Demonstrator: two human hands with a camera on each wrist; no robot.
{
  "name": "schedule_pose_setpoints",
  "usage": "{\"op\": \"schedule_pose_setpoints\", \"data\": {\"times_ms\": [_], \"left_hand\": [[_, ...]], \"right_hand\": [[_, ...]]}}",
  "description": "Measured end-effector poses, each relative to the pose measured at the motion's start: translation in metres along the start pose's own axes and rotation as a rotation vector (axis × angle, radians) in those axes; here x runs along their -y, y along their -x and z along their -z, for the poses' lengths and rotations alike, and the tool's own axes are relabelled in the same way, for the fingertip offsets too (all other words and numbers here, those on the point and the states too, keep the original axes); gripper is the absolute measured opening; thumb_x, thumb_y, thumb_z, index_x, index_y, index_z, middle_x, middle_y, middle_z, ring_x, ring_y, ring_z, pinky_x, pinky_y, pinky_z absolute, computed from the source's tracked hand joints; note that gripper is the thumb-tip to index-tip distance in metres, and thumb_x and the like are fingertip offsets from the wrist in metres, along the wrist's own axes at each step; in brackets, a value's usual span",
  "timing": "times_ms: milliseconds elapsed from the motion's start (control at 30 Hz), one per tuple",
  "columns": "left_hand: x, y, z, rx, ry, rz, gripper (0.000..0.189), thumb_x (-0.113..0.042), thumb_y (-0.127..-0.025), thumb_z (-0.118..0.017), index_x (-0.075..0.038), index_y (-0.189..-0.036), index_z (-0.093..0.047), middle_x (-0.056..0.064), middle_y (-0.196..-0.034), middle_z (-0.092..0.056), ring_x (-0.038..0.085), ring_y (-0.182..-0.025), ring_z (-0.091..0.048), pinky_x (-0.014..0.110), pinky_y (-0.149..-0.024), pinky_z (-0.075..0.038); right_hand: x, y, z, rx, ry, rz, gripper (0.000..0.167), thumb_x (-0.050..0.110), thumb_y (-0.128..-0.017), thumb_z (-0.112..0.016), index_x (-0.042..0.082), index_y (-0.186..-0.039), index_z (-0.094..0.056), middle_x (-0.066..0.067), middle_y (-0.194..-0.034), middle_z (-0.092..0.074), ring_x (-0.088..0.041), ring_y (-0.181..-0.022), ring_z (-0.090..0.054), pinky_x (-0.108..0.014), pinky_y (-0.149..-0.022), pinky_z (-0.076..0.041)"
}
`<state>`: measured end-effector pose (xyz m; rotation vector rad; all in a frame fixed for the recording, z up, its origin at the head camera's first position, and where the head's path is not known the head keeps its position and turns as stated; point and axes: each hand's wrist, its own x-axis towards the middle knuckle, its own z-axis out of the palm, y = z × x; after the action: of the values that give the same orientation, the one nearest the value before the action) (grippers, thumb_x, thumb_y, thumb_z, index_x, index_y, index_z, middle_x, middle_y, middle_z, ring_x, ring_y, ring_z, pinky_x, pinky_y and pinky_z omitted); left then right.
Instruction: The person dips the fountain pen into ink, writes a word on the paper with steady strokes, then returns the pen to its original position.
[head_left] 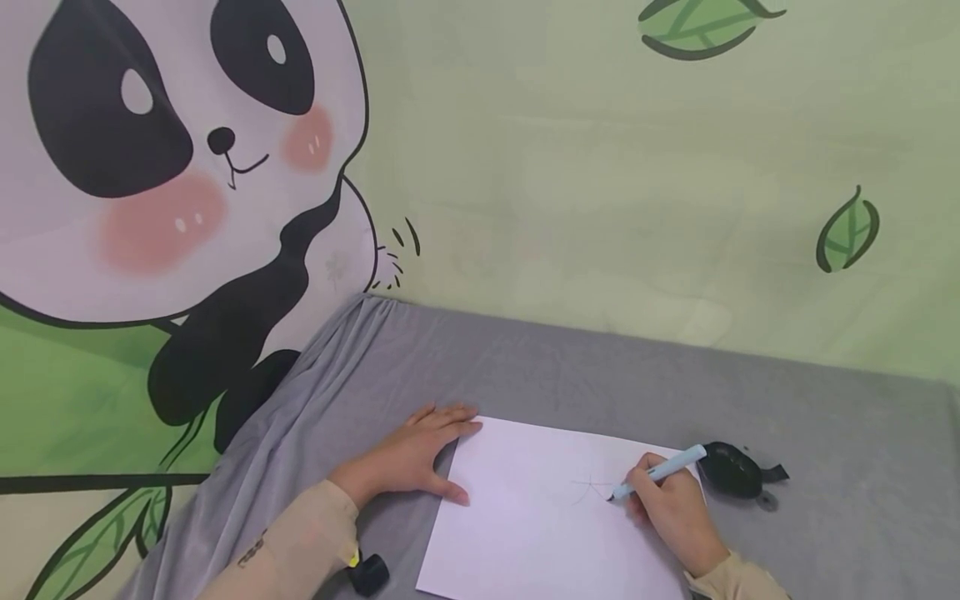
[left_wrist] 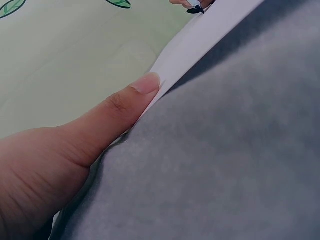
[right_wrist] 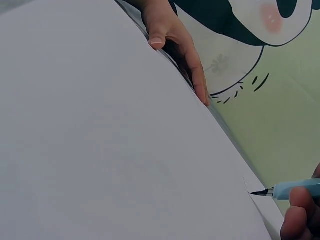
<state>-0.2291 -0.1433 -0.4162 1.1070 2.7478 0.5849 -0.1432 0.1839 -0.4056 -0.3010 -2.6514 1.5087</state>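
Note:
A sheet of white paper lies on the grey cloth. Its left edge is under my left hand, whose thumb and fingers are spread and rest on the margin. From the left wrist view, the thumb presses along the paper's edge. My right hand pinches a light blue pen over the right part of the sheet. In the right wrist view the pen's dark pointed nib is at the paper surface. A few thin crossing lines are drawn just left of the nib.
A black rounded object with a short strap lies right of the paper. Near my left sleeve sits a small black object with a yellow bit beside it. Grey cloth covers the table up to a wall hanging with a panda.

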Motion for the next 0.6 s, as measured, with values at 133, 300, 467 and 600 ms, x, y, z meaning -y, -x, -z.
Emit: {"op": "schedule_pose_setpoints", "data": {"times_ms": [133,300,467,600], "left_hand": [[0.0002,0.0004,-0.0009,0.001,0.003,0.001,0.097,-0.059,-0.068,-0.078,-0.014,-0.146,-0.041,0.005,-0.156,-0.034,0.026,-0.147,-0.026,0.053,-0.12,-0.014],[0.0002,0.0005,-0.0012,0.005,0.011,0.003,0.097,-0.058,-0.069,-0.078,-0.014,-0.146,-0.041,0.005,-0.156,-0.034,0.026,-0.147,-0.026,0.053,-0.12,-0.013],[0.001,0.0001,-0.0016,0.004,0.007,0.002,0.097,-0.059,-0.068,-0.078,-0.014,-0.146,-0.041,0.005,-0.156,-0.034,0.025,-0.147,-0.026,0.053,-0.12,-0.013],[0.002,-0.0007,-0.0024,0.0,-0.004,0.001,0.097,-0.059,-0.068,-0.077,-0.015,-0.146,-0.041,0.004,-0.156,-0.034,0.025,-0.147,-0.026,0.053,-0.12,-0.014]], "right_hand": [[-0.0008,-0.0004,0.0006,0.006,0.005,-0.002,0.017,0.006,-0.09,-0.051,0.001,-0.074,-0.053,0.0,-0.053,-0.052,-0.012,-0.046,-0.048,-0.022,-0.047,-0.041],[-0.0024,-0.0009,0.0012,0.007,0.0,-0.003,0.017,0.006,-0.089,-0.05,0.001,-0.073,-0.054,0.0,-0.052,-0.051,-0.012,-0.044,-0.048,-0.021,-0.047,-0.041],[-0.002,-0.0019,0.0016,0.009,0.007,-0.003,0.019,0.007,-0.09,-0.05,0.001,-0.072,-0.054,0.0,-0.052,-0.052,-0.012,-0.044,-0.048,-0.021,-0.046,-0.041],[-0.002,-0.0022,0.0027,0.009,0.01,0.001,0.02,0.007,-0.09,-0.049,0.001,-0.072,-0.054,0.0,-0.051,-0.051,-0.012,-0.044,-0.048,-0.021,-0.046,-0.041]]}}
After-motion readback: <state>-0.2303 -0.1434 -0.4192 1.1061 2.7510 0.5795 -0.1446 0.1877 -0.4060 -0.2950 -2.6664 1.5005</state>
